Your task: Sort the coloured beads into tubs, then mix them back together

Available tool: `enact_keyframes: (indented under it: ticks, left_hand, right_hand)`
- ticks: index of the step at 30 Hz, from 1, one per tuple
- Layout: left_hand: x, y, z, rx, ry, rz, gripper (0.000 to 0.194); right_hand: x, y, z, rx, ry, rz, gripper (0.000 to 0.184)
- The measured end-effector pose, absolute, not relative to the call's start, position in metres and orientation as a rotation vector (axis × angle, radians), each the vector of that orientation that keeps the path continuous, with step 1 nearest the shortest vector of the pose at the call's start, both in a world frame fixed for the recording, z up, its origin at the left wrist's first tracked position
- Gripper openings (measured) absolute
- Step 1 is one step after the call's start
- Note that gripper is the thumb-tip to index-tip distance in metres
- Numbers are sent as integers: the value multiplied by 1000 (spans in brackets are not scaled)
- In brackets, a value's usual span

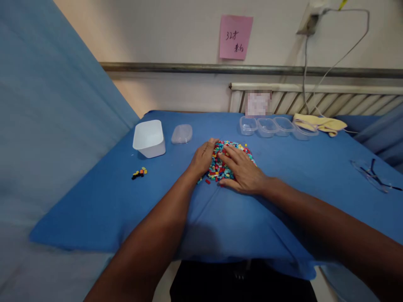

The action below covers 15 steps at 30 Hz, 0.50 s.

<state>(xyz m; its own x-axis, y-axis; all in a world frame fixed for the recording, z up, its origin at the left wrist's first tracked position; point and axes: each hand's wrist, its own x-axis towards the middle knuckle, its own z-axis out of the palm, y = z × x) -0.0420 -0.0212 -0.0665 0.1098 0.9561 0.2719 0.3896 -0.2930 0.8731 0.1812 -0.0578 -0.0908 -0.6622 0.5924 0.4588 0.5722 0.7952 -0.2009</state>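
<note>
A pile of small coloured plastic pieces [217, 170], mostly red, teal and yellow, lies on the blue-covered table [201, 218]. They look like tiny building bricks, too small to be sure. Against the pile's left side rests my left hand [203, 159], its fingers stretched out and close together, part of them hidden along the edge. My right hand [244, 170] lies over the right part of the pile, palm down with fingers spread. Neither hand grips a piece that I can see. A few loose pieces sit at the near edge, between my hands.
A white plastic bin [149, 140] stands at the left, with stacked clear lids [181, 134] beside it. Several yellow, orange and black pieces [139, 173] lie nearer. Along the back right are several clear containers [267, 127], a yellow cloth [319, 124] and, closer, glasses [373, 176].
</note>
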Motion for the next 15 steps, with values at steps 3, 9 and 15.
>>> enact_keyframes:
  ticks: [3,9,15]
  left_hand:
    - [-44,-23,-65,1785,1312,1195,74]
    - [-46,-21,-71,1918,1340,1219,67]
    - [-48,-19,-79,2148,1367,1024,49]
  right_hand:
    - [159,-43,-80,-850,-2449,12,87]
    - [166,-45,-70,-794,-2357,55,66]
    - [199,-45,-70,-789,-2364,206,58]
